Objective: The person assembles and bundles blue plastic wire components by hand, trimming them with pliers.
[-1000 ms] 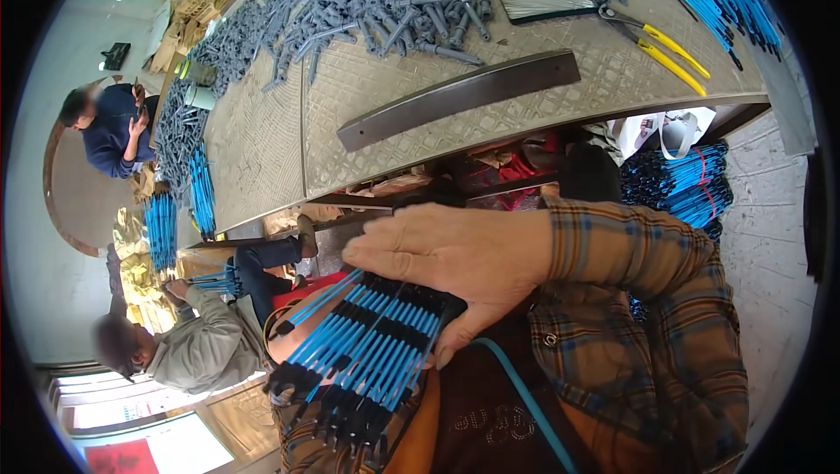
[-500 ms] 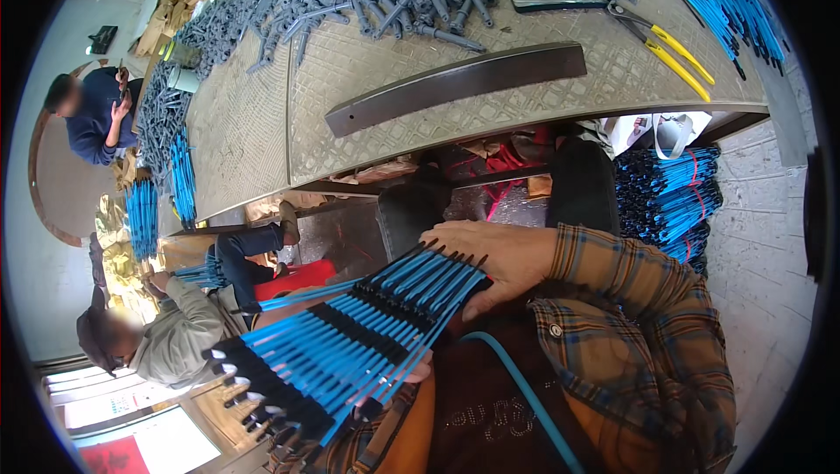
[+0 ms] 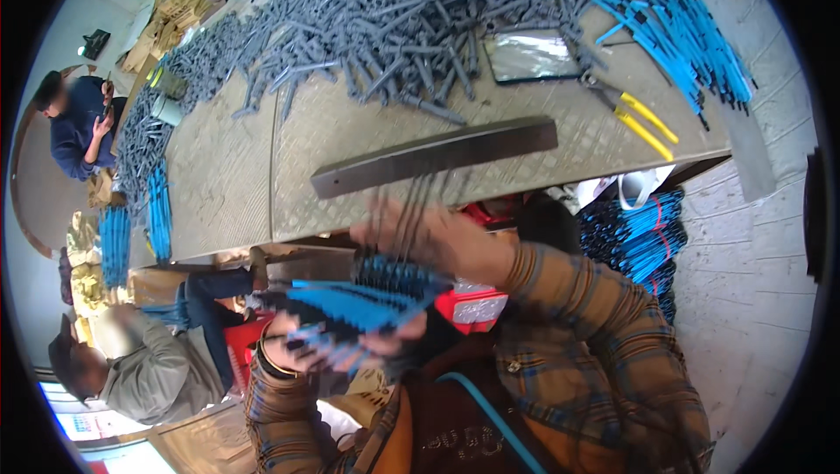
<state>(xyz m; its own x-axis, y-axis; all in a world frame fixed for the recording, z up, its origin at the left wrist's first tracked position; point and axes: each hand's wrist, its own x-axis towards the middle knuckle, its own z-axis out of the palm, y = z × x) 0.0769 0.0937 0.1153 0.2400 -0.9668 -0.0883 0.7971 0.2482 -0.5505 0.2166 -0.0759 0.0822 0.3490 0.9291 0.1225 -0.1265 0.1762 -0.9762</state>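
A bundle of thin blue rods with black bands and dark tips is in front of my chest, smeared by motion. My left hand grips it from below at its near left end, fingers wrapped round it. At the far end my right hand is beside the rods, with several thin dark ends crossing in front of it. Motion blur hides how its fingers are set. Just beyond, a dark metal bar lies along the near edge of the table.
On the patterned table are a heap of grey tube-like pieces, a flat shiny dark-edged slab, yellow-handled cutters and loose blue rods. Tied blue bundles stand right of my legs. Several people work at left and back.
The bundle has been drawn together from a wide fan and turned more upright. My right hand has moved up and away toward the table edge. My left hand has come into view. The view has shifted.
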